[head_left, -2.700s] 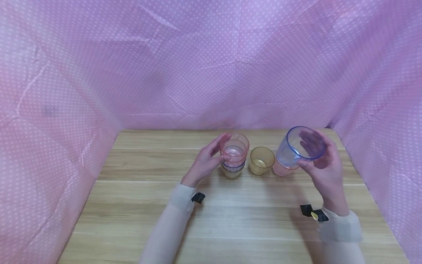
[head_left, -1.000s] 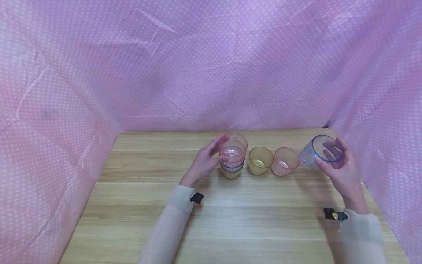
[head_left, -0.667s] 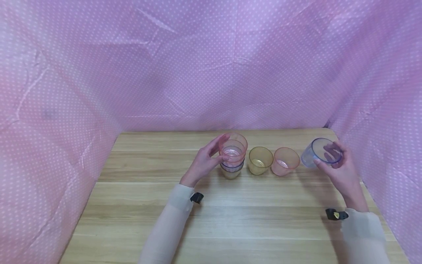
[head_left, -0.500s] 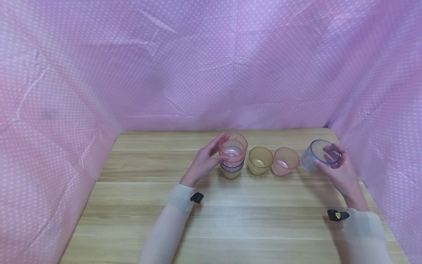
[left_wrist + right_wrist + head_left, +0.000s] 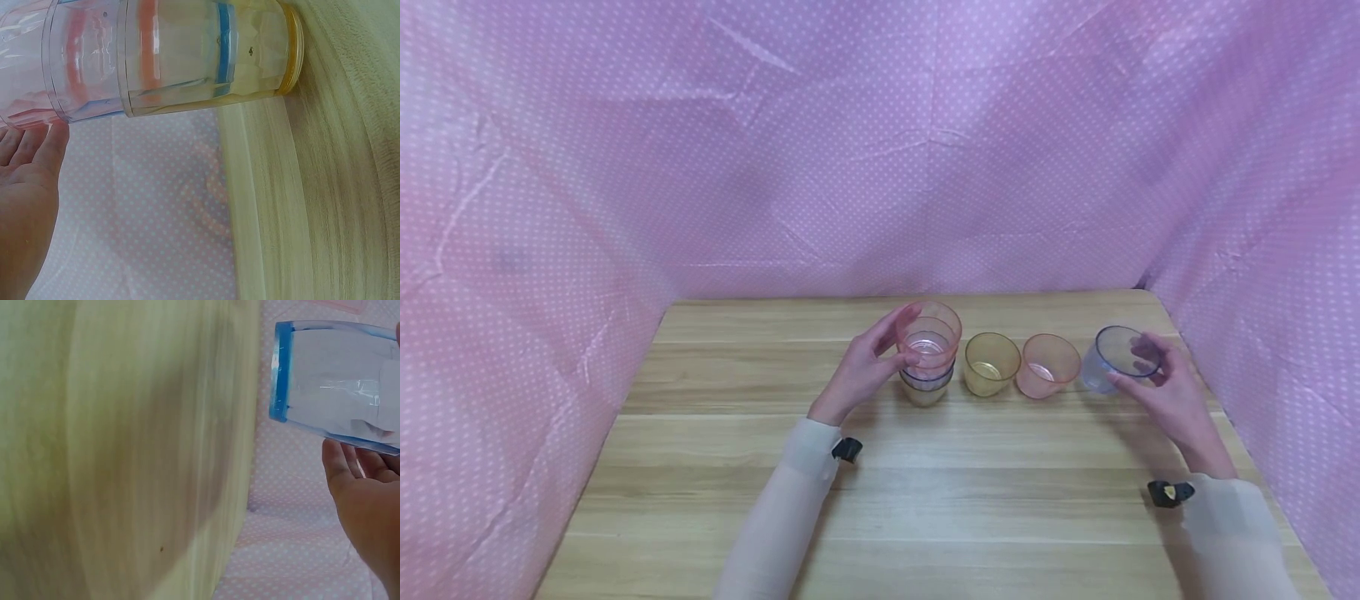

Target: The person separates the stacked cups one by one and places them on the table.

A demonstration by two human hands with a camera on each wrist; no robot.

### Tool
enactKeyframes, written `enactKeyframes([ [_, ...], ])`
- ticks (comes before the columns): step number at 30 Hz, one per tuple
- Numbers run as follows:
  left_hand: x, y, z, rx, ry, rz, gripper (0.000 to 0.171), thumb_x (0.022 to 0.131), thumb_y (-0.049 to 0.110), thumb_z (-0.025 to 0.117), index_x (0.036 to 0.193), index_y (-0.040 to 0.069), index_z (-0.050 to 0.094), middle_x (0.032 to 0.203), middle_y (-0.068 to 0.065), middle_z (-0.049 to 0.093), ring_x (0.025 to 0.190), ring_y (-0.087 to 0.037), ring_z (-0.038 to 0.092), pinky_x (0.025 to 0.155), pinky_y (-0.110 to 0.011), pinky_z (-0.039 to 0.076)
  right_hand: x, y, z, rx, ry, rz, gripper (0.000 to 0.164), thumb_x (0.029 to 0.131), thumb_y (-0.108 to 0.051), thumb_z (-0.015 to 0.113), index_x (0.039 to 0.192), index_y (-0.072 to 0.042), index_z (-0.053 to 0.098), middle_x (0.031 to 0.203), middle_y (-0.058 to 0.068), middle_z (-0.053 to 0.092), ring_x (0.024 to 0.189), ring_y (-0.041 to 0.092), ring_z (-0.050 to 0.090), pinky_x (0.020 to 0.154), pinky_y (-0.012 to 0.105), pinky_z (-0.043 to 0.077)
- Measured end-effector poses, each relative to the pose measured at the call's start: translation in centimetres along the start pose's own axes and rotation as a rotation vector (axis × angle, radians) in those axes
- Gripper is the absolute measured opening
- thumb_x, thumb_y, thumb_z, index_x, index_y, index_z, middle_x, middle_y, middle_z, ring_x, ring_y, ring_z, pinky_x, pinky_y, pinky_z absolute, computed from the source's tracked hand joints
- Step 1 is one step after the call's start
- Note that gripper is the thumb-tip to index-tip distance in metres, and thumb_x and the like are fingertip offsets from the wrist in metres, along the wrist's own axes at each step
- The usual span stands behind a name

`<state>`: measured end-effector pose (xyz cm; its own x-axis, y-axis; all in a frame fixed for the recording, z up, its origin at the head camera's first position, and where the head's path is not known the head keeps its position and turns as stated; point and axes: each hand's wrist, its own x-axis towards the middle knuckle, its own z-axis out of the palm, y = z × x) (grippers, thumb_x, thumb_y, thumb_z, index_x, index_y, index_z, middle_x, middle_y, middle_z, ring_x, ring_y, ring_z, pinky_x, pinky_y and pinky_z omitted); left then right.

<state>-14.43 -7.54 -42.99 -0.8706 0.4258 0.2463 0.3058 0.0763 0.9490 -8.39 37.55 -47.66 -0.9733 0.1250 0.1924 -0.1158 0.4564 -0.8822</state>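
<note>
My left hand (image 5: 867, 368) grips the top of a nested stack of clear plastic cups, fingers and thumb around the pink cup (image 5: 930, 357). Beneath it in the stack come a blue-rimmed cup (image 5: 927, 381) and a yellow cup (image 5: 259, 59), whose base stands on the table. With fingers and thumb around its upper side, my right hand (image 5: 1176, 404) holds a clear blue cup (image 5: 1099, 372) at the right end of the row. The right wrist view shows the thick blue base (image 5: 282, 372) of this cup, close over the table.
Between the hands stand a single yellow cup (image 5: 991, 379) and a single pink cup (image 5: 1042, 382), upright and side by side. The wooden table (image 5: 925, 500) meets pink dotted cloth (image 5: 850, 167) at the back and both sides.
My right hand has carried the blue cup rightward from over the single pink cup, then lowered it and brought it more upright. The left hand has stayed on the stack.
</note>
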Motion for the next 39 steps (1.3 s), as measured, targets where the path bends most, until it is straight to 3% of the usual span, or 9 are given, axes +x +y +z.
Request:
enactKeyframes([
  [6, -0.07, -0.11, -0.03, 0.002, 0.003, -0.005, 0.072, 0.093, 0.010, 0.076, 0.158, 0.014, 0.044, 0.156, 0.006, 0.051, 0.144, -0.017, 0.047, 0.119, -0.029, 0.039, -0.06, 0.37, 0.40, -0.012, -0.017, 0.028, 0.078, 0.090, 0.002, 0.077, 0.151, 0.009, 0.029, 0.129, -0.008, 0.048, 0.116, 0.005, 0.048, 0.090, 0.004, 0.047],
  [11, -0.12, -0.19, -0.05, 0.003, 0.002, -0.014, 0.072, 0.094, 0.012, 0.076, 0.158, 0.015, 0.044, 0.156, 0.007, 0.051, 0.144, -0.016, 0.047, 0.120, -0.029, 0.038, -0.34, 0.40, 0.54, -0.030, -0.037, 0.043, 0.080, 0.090, -0.002, 0.079, 0.150, 0.011, 0.028, 0.130, -0.008, 0.048, 0.116, 0.005, 0.049, 0.091, 0.003, 0.046],
  [20, -0.13, -0.36, -0.06, 0.001, -0.005, -0.001, 0.074, 0.093, 0.016, 0.076, 0.158, 0.014, 0.043, 0.157, 0.007, 0.050, 0.144, -0.014, 0.046, 0.120, -0.028, 0.037, -0.52, 0.88, 0.75, -0.052, -0.069, 0.038, 0.085, 0.090, -0.005, 0.080, 0.153, 0.010, 0.025, 0.136, 0.016, 0.048, 0.117, -0.003, 0.050, 0.090, 0.003, 0.047],
  [30, -0.22, -0.44, -0.15, 0.003, -0.004, 0.006, 0.072, 0.094, 0.015, 0.076, 0.158, 0.013, 0.043, 0.157, 0.005, 0.050, 0.145, -0.018, 0.046, 0.120, -0.030, 0.038, -0.49, 0.75, 0.92, -0.067, -0.077, 0.036, 0.086, 0.089, -0.007, 0.081, 0.153, 0.011, 0.026, 0.137, 0.026, 0.047, 0.114, -0.007, 0.051, 0.088, 0.002, 0.046],
  [33, -0.19, -0.53, -0.09, -0.003, -0.001, 0.007, 0.073, 0.094, 0.022, 0.076, 0.158, 0.013, 0.043, 0.157, 0.004, 0.050, 0.145, -0.018, 0.046, 0.120, -0.030, 0.038, -0.52, 0.74, 0.83, -0.083, -0.091, 0.048, 0.091, 0.091, -0.009, 0.081, 0.157, 0.010, 0.021, 0.144, 0.031, 0.043, 0.123, -0.001, 0.050, 0.090, 0.000, 0.044],
  [39, -0.04, -0.72, 0.20, -0.046, 0.007, 0.032, 0.080, 0.089, 0.042, 0.073, 0.158, 0.012, 0.043, 0.158, 0.000, 0.049, 0.145, -0.022, 0.046, 0.120, -0.033, 0.039, -0.55, 0.83, 0.52, -0.114, -0.115, 0.074, 0.100, 0.093, -0.013, 0.080, 0.162, 0.005, 0.010, 0.158, 0.035, 0.033, 0.139, 0.028, 0.044, 0.094, -0.003, 0.037],
])
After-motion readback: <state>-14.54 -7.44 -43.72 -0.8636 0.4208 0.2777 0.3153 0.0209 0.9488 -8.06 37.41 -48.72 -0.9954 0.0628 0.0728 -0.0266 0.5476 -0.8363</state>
